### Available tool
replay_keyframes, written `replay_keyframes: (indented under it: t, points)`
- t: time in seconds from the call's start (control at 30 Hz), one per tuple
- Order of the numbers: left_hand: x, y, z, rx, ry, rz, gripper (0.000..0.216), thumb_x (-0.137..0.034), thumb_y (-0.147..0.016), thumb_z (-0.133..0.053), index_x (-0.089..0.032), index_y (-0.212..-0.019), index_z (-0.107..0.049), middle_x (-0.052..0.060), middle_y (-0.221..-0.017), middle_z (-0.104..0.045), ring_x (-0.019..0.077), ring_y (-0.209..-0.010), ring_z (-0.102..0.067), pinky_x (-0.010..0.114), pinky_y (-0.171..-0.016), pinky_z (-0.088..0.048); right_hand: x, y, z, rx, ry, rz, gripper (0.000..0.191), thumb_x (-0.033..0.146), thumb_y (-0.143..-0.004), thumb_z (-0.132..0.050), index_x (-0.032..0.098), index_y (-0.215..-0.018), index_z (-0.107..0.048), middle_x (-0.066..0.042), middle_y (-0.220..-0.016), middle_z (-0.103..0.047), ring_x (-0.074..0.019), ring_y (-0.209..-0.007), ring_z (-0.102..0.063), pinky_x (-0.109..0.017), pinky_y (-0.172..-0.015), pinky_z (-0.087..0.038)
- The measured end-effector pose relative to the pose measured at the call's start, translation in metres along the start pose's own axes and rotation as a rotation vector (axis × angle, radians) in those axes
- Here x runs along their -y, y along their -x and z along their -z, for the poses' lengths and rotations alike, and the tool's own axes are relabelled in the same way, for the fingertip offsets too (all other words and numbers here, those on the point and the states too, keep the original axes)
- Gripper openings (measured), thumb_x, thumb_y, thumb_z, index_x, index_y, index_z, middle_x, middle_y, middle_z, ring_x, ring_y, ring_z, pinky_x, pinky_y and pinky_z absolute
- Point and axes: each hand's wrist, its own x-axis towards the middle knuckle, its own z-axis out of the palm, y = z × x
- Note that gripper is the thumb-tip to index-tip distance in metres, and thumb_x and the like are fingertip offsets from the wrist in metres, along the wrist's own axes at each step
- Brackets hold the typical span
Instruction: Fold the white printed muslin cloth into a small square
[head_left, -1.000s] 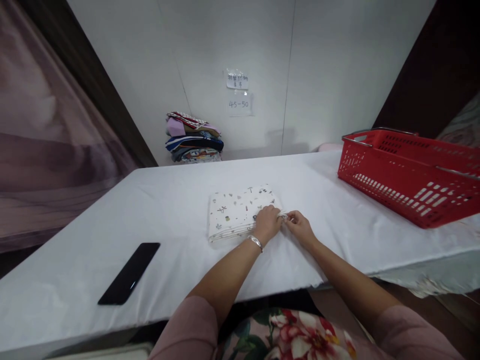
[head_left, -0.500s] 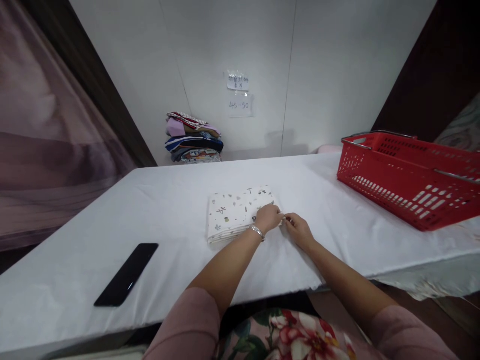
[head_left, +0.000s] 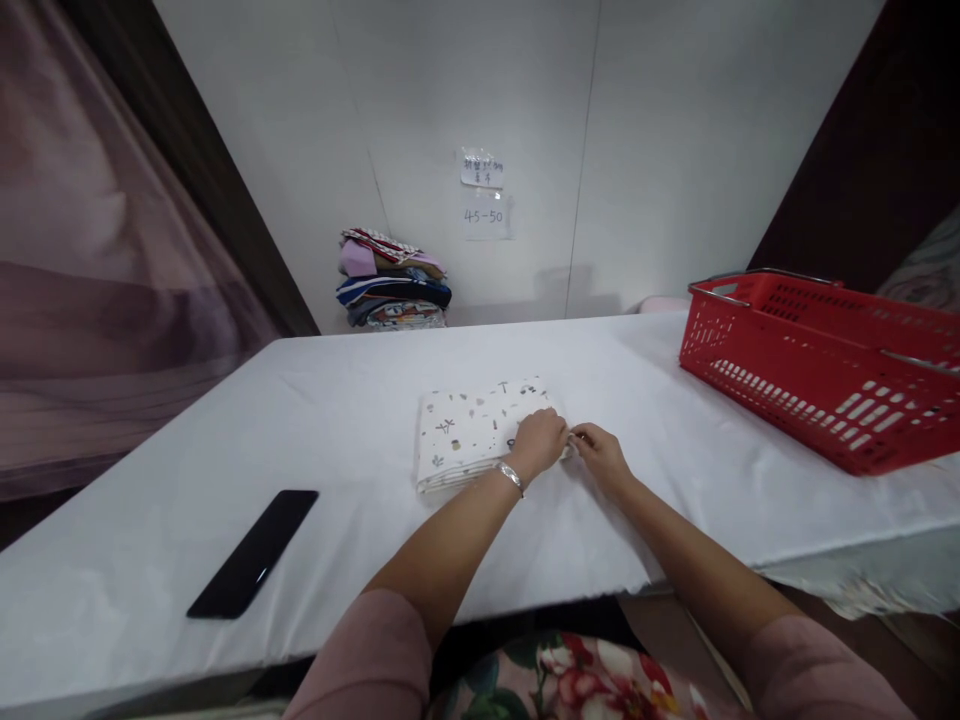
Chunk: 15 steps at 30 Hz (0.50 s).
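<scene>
A folded white cloth [head_left: 469,428] with small plant prints lies flat on the table, its layered edge facing me. My left hand [head_left: 541,440] rests over the cloth's right end, fingers closed on its edge; a silver bracelet circles that wrist. Just right of it, my right hand [head_left: 602,456] pinches the cloth's right edge between thumb and fingers. The fingertips of both hands nearly meet there. My left hand hides part of the cloth's right side.
The table [head_left: 360,400] has a white cover. A black phone [head_left: 253,555] lies at the left front. A red plastic basket [head_left: 810,370] with metal handles stands at the right. Folded fabrics [head_left: 394,280] are stacked behind the far edge, near paper signs [head_left: 486,215] on the wall.
Both hands stay at the cloth's right edge with hardly any movement. The whole view has shifted slightly.
</scene>
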Motion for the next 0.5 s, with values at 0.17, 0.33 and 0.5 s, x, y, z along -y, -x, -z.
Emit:
replay_keyframes:
  t: [0.17,0.33,0.5]
  points:
    - [0.001,0.006,-0.011,-0.012,-0.05,-0.049,0.027,-0.025,-0.092,-0.042,-0.016,-0.082,-0.065,0.007,-0.089,-0.061,0.0196,-0.087,-0.055,0.032,-0.075,-0.043,-0.004,0.002,-0.006,-0.054,-0.125,-0.131,0.03,0.056,-0.08,-0.048,0.035,-0.09,-0.066,-0.013,-0.079,-0.069,-0.024,-0.069,-0.065,-0.041,-0.06,-0.048]
    - [-0.004,0.01,-0.017,-0.036,-0.086,-0.068,0.026,-0.018,-0.091,-0.042,-0.016,-0.082,-0.066,0.009,-0.086,-0.06,0.0214,-0.086,-0.055,0.035,-0.074,-0.042,0.006,-0.004,0.002,0.012,-0.289,-0.269,0.031,0.056,-0.076,-0.054,0.033,-0.093,-0.066,-0.014,-0.075,-0.069,-0.0222,-0.06,-0.063,-0.038,-0.05,-0.044]
    - [-0.009,0.02,-0.02,-0.047,-0.079,-0.04,0.025,-0.023,-0.093,-0.041,-0.02,-0.093,-0.066,0.009,-0.094,-0.062,0.0217,-0.094,-0.054,0.035,-0.08,-0.043,0.011,-0.011,0.006,0.054,-0.383,-0.381,0.021,0.044,-0.07,-0.06,0.024,-0.076,-0.063,-0.01,-0.066,-0.066,-0.0174,-0.05,-0.056,-0.033,-0.044,-0.039]
